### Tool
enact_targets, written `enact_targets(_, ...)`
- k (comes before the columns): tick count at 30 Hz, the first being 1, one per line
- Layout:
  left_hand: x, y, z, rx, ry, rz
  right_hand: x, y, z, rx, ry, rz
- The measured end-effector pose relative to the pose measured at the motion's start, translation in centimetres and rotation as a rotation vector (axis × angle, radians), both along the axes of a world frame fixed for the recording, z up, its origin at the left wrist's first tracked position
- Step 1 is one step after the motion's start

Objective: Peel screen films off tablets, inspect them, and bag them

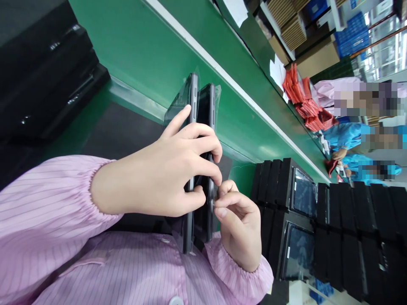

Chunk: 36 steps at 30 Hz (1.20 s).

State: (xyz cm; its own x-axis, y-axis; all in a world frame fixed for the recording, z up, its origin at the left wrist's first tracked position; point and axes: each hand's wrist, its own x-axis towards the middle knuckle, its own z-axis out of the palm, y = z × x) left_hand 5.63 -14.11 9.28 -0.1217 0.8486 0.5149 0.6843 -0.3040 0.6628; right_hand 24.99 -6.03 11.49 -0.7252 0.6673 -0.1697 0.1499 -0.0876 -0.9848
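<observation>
Two dark tablets stand side by side on their edges in front of me, a left tablet (187,237) and a right tablet (208,220). My left hand (165,169) reaches over both, its fingers curled around the right tablet's edge and its index finger along the left one. Clear film (217,99) sticks out past the right tablet's far corner. My right hand (241,224) is closed in a pinch against the outer side of the right tablet. Whatever lies between those fingertips is too small to make out.
Black foam trays (302,190), some holding tablets, are stacked at the right. More black trays (47,76) stand at the left. A green bench (127,38) with a pale strip runs across. Beyond lie red packets (307,101), and co-workers in blue (345,135) and pink sleeves.
</observation>
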Motion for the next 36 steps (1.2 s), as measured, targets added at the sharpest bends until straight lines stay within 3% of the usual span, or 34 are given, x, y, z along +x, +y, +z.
enact_targets(8,0.1,-0.1,0.0,-0.001,-0.006,0.005,-0.1,0.8,0.2,-0.035,-0.069,0.082)
enact_targets(18,0.0,-0.1,0.0,0.000,-0.004,0.012,-1.0,-0.4,0.7,0.225,-0.107,-0.035)
enact_targets(27,0.0,0.0,0.1,0.004,-0.066,0.004,-1.8,-1.8,-0.6,0.212,-0.031,-0.123)
enact_targets(36,-0.1,0.1,-0.2,-0.017,0.022,0.002,-2.0,-1.8,0.5,0.348,-0.146,-0.081)
